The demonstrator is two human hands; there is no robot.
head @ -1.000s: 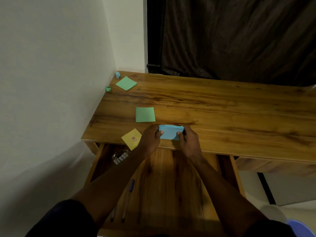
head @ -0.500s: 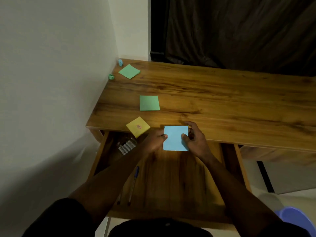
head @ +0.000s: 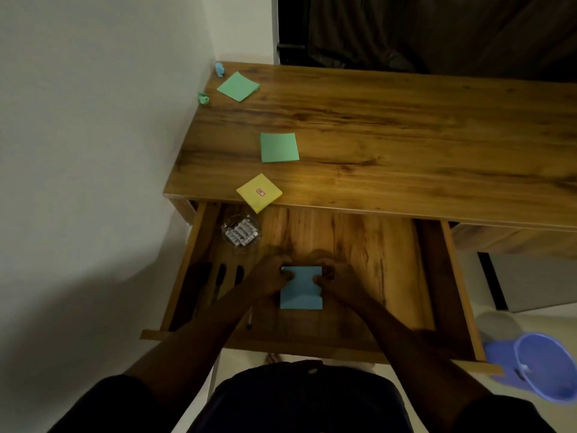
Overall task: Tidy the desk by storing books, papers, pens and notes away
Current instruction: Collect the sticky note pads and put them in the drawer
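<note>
Blue sticky-note pad (head: 301, 292) is held inside the open desk drawer (head: 390, 276), near the middle of its front edge; whether it touches the floor cannot be told. Dark pens (head: 221, 273) lie along the drawer's left side, with a glass dish of batteries (head: 242, 234) in its back left corner. A yellow note pad (head: 259, 192) overhangs the desk's (head: 406, 135) front edge. The left hand (head: 270, 276) pinches the blue pad's left edge, and the right hand (head: 338, 276) pinches its right edge.

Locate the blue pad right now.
Head view: the blue pad is in the open drawer, near its middle, pinched between the left hand and right hand, below-right of the battery dish.
</note>
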